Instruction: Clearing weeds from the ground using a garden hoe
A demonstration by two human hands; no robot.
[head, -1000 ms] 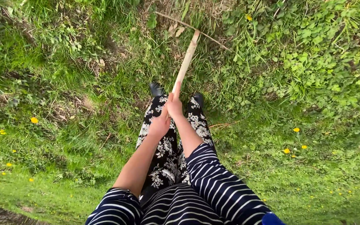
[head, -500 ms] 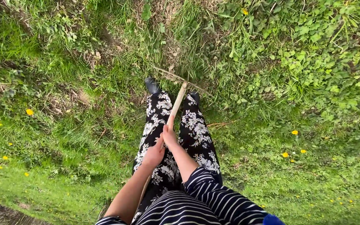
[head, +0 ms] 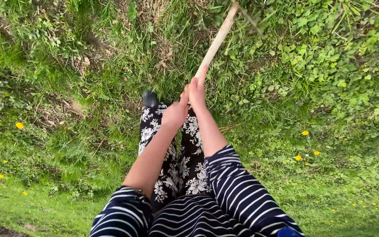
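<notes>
Wood like this pale handle (head: 215,44) feels stiff, smooth and fairly light to me, though the far end, hidden in the weeds (head: 312,48), probably carries the weight, so I take it at the near end with both fists stacked. My right hand (head: 197,90) is clenched round it, my left hand (head: 175,113) closed just behind at seven o'clock; the shaft runs from my fingers toward one o'clock over the grass (head: 66,145)
</notes>
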